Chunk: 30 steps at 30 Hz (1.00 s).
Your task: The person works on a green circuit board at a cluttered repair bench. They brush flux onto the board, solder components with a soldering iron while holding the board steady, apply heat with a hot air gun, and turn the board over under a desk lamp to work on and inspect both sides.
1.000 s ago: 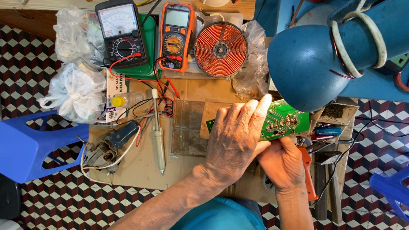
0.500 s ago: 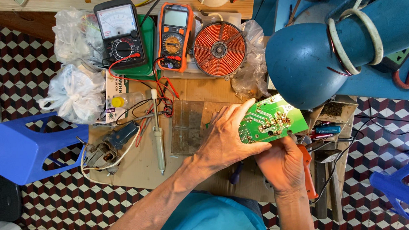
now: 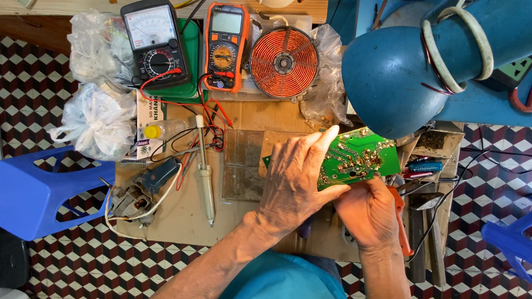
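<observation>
Both hands grip a green printed circuit board (image 3: 356, 159) tilted above the cardboard-topped bench (image 3: 183, 215), left hand (image 3: 294, 181) and right hand (image 3: 367, 212) clasping its edges, the grey-handled soldering iron (image 3: 203, 170) lying untouched nearby.

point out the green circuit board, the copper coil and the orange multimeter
green circuit board (image 3: 362, 157), head view, on its soldered face
copper coil (image 3: 284, 62), head view, on its windings
orange multimeter (image 3: 225, 47), head view, near its dial

Bright, even light; sharp focus throughout; soft shadows beneath the blue lamp shade (image 3: 397, 77); no glare.
</observation>
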Each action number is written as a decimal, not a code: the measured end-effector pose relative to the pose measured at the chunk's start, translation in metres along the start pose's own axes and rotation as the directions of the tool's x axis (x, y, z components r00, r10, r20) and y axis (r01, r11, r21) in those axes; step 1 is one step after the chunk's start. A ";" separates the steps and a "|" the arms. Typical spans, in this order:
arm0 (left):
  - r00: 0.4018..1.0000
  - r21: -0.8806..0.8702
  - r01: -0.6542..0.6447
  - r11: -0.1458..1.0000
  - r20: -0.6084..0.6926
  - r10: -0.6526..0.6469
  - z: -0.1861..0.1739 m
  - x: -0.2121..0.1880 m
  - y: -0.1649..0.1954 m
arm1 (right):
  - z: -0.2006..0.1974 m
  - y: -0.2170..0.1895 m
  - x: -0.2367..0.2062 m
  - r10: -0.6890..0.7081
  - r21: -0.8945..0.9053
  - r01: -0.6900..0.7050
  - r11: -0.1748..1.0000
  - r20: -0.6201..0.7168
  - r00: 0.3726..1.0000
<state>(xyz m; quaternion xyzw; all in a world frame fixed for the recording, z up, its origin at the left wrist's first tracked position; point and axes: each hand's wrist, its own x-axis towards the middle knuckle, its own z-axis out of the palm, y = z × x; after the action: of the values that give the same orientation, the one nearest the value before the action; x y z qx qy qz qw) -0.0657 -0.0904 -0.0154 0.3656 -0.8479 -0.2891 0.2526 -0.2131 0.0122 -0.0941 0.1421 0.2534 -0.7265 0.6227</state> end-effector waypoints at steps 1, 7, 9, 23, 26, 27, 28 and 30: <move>1.000 -0.009 0.004 1.000 0.000 -0.004 0.001 0.000 -0.001 | 0.000 0.000 -0.001 -0.005 0.006 0.005 1.000 -0.005 1.000; 0.985 -0.209 0.157 0.965 0.101 -0.138 0.006 -0.001 -0.010 | 0.004 0.001 -0.005 -0.011 0.019 0.012 1.000 -0.055 0.998; 0.980 -0.248 0.180 0.952 0.126 -0.153 0.009 -0.003 -0.012 | 0.006 0.001 -0.008 0.002 0.051 0.001 0.999 -0.067 0.998; 0.889 -0.472 0.437 0.766 0.355 -0.288 0.014 -0.002 -0.020 | 0.020 0.004 -0.015 -0.001 -0.018 -0.001 1.000 -0.098 0.995; 0.908 -0.433 0.406 0.805 0.293 -0.301 0.010 -0.002 -0.015 | 0.025 0.007 -0.016 -0.041 -0.039 0.038 0.999 -0.087 0.995; 0.914 -0.385 0.396 0.833 0.255 -0.316 0.009 -0.003 -0.013 | 0.027 0.008 -0.016 -0.055 -0.043 0.051 0.998 -0.077 0.996; 0.919 -0.337 0.386 0.859 0.217 -0.328 0.009 -0.003 -0.010 | 0.029 0.008 -0.017 -0.078 -0.079 0.071 0.994 -0.084 0.993; 0.957 -0.250 0.290 0.924 0.104 -0.272 0.009 -0.003 -0.005 | 0.033 0.009 -0.019 -0.122 -0.149 0.108 0.983 -0.095 0.988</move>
<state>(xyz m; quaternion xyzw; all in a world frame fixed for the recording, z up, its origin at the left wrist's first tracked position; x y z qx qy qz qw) -0.0671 -0.0879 -0.0256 0.4368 -0.7490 -0.4440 0.2259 -0.1974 0.0088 -0.0585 0.1198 0.3446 -0.7329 0.5742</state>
